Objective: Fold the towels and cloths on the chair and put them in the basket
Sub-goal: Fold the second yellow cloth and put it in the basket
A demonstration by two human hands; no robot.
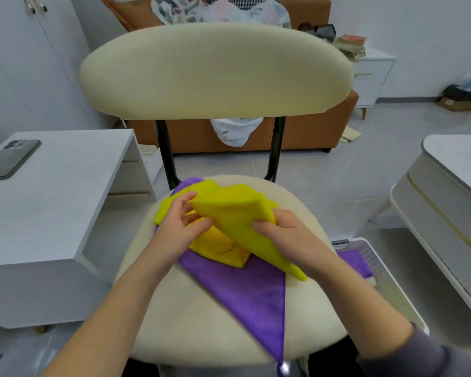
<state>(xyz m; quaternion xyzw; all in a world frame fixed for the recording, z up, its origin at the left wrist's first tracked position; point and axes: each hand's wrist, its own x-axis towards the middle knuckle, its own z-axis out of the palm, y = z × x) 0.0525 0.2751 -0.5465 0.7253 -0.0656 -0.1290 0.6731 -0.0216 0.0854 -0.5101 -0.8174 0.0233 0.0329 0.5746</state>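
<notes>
A cream chair [201,317] fills the middle of the head view. Spread flat on its seat is a purple cloth [250,289]. Over it I hold a yellow cloth [237,213], partly folded and lifted. My left hand [180,224] pinches its left edge, and my right hand [286,235] grips its right side; one end hangs down past my right wrist. A darker yellow cloth [218,246] lies bunched beneath on the purple one. The white basket [378,270] stands on the floor right of the chair, with a folded purple cloth [356,262] inside.
A white side table [52,213] with a dark phone [10,160] stands on the left. On the right is a white low table [446,191]. Behind the chair is an orange sofa [305,134] with bedding, and a white cabinet [373,74] holding books.
</notes>
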